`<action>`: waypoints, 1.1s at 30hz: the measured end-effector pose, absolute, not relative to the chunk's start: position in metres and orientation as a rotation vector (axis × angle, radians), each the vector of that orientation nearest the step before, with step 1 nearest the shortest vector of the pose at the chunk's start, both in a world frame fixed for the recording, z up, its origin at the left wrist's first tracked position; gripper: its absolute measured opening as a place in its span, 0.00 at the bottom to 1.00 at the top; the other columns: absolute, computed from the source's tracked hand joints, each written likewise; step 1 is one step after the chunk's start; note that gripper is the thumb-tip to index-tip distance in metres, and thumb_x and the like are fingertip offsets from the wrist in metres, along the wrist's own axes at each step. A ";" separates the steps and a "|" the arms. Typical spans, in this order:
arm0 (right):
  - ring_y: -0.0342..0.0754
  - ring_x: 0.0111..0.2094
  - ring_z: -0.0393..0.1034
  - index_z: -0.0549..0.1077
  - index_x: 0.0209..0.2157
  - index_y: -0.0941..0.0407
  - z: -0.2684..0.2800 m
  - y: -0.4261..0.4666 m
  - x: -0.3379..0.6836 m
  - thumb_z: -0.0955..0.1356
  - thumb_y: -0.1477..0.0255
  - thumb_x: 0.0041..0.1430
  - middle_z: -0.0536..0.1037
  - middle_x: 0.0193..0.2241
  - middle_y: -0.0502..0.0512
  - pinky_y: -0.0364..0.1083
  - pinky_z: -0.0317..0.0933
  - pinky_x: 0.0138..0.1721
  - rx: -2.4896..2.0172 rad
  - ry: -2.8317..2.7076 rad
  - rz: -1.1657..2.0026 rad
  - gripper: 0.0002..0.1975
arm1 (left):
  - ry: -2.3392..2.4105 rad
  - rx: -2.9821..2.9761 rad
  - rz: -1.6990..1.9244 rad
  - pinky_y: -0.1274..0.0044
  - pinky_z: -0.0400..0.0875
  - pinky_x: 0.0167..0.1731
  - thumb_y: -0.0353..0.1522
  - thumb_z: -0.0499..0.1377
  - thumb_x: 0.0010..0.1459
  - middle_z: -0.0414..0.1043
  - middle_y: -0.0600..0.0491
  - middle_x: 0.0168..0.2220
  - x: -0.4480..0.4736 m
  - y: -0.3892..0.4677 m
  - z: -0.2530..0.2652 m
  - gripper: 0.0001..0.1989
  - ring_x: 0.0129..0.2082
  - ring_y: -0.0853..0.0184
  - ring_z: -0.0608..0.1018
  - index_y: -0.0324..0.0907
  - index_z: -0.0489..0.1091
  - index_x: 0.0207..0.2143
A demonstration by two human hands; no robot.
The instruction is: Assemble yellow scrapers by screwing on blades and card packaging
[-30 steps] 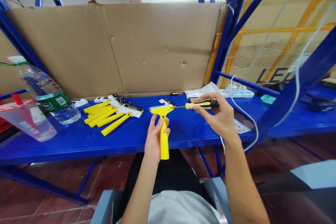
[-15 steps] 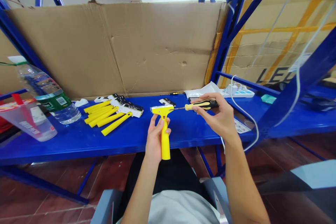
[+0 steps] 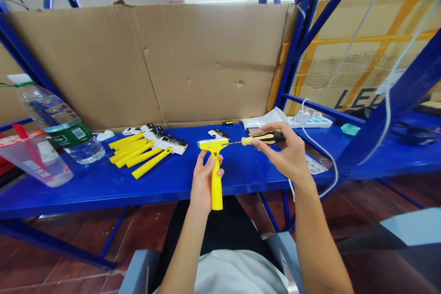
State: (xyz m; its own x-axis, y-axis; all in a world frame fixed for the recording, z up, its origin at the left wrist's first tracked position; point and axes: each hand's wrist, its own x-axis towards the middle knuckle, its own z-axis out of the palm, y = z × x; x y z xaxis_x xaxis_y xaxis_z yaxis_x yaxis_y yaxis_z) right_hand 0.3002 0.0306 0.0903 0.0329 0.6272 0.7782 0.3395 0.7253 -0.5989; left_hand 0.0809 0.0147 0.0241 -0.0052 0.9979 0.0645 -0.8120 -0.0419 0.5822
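Note:
My left hand [image 3: 203, 183] is closed round the handle of a yellow scraper [image 3: 217, 188], held upright with its wide head on top, in front of the shelf edge. In my right hand [image 3: 286, 149] is a screwdriver [image 3: 263, 138] with a yellow and black handle, gripped between thumb and fingers. Its shaft lies level and its tip meets the right end of the scraper's head. Whether it sits in a screw is too small to see. To the left, several yellow scrapers [image 3: 151, 163] with black and white packaging on their heads lie side by side on the blue shelf [image 3: 193, 165].
A water bottle [image 3: 74, 131] and a plastic cup [image 3: 43, 161] stand at the left. Behind are a small screwdriver [image 3: 227, 123], a black and white card [image 3: 219, 133] and a cardboard wall [image 3: 206, 64]. At the right are a power strip [image 3: 315, 121] and a white cable [image 3: 332, 165].
The view has shifted very slightly. Both hands keep the same hold, and the screwdriver tip stays at the right end of the scraper's head.

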 end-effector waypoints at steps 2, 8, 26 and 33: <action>0.57 0.42 0.87 0.76 0.48 0.49 0.091 0.030 0.300 0.80 0.56 0.62 0.89 0.43 0.55 0.55 0.83 0.41 -0.812 -1.568 0.262 0.20 | 0.438 0.532 1.530 0.82 0.73 0.32 0.26 0.73 0.61 0.76 0.46 0.55 0.081 0.014 0.025 0.27 0.51 0.62 0.83 0.50 0.73 0.60; 0.56 0.40 0.87 0.76 0.47 0.50 0.092 0.029 0.301 0.80 0.57 0.62 0.89 0.42 0.55 0.54 0.83 0.41 -0.827 -1.555 0.256 0.19 | 0.422 0.500 1.513 0.81 0.73 0.33 0.25 0.71 0.63 0.76 0.41 0.58 0.080 0.014 0.027 0.26 0.47 0.64 0.83 0.46 0.71 0.61; 0.58 0.43 0.85 0.77 0.47 0.49 0.094 0.024 0.307 0.79 0.53 0.64 0.86 0.41 0.55 0.55 0.80 0.45 -0.931 -1.658 -0.022 0.19 | 0.501 0.626 1.606 0.82 0.69 0.29 0.29 0.75 0.58 0.77 0.48 0.48 0.086 0.014 0.024 0.25 0.40 0.68 0.81 0.47 0.71 0.55; 0.58 0.45 0.85 0.76 0.50 0.49 0.100 0.011 0.303 0.77 0.57 0.67 0.86 0.44 0.56 0.55 0.81 0.48 -0.904 -1.746 0.022 0.16 | 0.555 0.728 1.628 0.80 0.70 0.28 0.31 0.77 0.56 0.79 0.50 0.46 0.084 0.009 0.021 0.26 0.37 0.68 0.81 0.48 0.70 0.52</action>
